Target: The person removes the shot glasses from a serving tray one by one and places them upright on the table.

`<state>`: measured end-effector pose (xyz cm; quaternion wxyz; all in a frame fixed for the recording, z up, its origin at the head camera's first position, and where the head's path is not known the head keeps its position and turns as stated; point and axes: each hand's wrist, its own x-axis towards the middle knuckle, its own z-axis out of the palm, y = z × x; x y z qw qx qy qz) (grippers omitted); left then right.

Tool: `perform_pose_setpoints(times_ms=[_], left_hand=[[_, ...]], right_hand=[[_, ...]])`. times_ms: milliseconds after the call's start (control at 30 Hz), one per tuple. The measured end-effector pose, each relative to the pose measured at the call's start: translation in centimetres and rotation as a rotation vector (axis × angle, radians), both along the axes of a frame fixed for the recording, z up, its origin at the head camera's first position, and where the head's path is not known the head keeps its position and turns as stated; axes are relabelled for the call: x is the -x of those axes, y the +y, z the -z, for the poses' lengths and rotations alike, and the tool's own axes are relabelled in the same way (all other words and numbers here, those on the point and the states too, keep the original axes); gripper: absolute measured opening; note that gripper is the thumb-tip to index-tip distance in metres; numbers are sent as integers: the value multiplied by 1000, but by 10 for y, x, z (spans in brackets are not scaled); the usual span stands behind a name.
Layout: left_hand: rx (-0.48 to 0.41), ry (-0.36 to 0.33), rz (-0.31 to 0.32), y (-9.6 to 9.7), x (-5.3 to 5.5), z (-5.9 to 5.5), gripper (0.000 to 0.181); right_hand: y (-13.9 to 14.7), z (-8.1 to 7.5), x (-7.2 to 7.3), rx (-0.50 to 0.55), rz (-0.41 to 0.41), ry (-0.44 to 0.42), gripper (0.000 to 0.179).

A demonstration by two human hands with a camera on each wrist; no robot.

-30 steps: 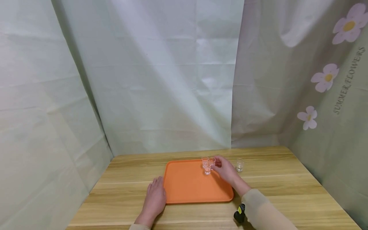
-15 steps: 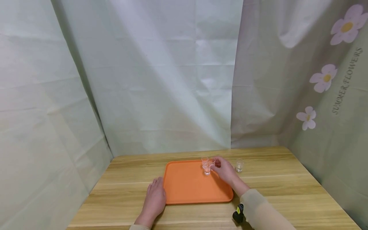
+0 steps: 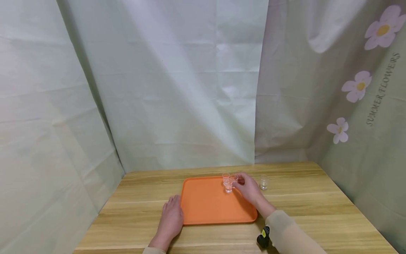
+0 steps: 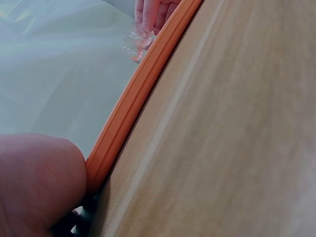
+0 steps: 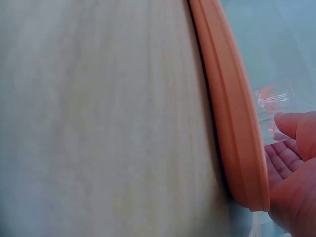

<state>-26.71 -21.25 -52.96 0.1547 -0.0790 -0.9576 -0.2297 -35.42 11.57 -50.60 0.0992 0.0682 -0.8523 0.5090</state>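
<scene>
An orange tray lies on the wooden table. My left hand rests against its left edge, fingers extended; part of it fills the lower left of the left wrist view. Three small clear shot glasses stand together at the tray's far right: a front one, a back left one and a right one. My right hand reaches over the tray's right side and pinches the right shot glass between thumb and fingers. In the right wrist view, the thumb overlaps that glass.
Another shot glass stands on the table right of the tray, beyond my right wrist. A black device with a yellow mark sits at the right cuff. Pale curtains surround the table on the left, back and right.
</scene>
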Motion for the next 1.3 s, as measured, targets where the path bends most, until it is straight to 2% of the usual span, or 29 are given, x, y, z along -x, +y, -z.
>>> perform_pose_setpoints(times_ms=[67,167,300,400,500,633,767,1033,1167,1300], left_hand=[[-1,-11,-1,1,-1,-3,48],[-8,12,9,1,0,-2,48],[-31,100,27,-2,6,11,46],[-31,121,32,-4,7,14,46],[-31,76,26,-2,3,5,47],[-38,46,14,0,0,1,47],[-49,80,11,1,1,6,44],[29,-5,2,3,-4,-7,47],[32,-6,3,2,-3,-6,46],[-6,41,17,0,0,1,46]], right_hand=[[1,0,-2,9,5,-4,26],[3,0,-6,18,9,-7,29],[7,-2,-11,28,10,0,28],[10,-6,-16,38,12,3,24],[14,-11,-22,42,-5,14,18],[22,-17,-31,45,-30,17,14],[32,-23,-39,36,-42,1,14],[52,-32,-51,40,-58,-26,24],[65,-35,-56,16,-49,-25,27],[75,-40,-61,12,-42,-19,26]])
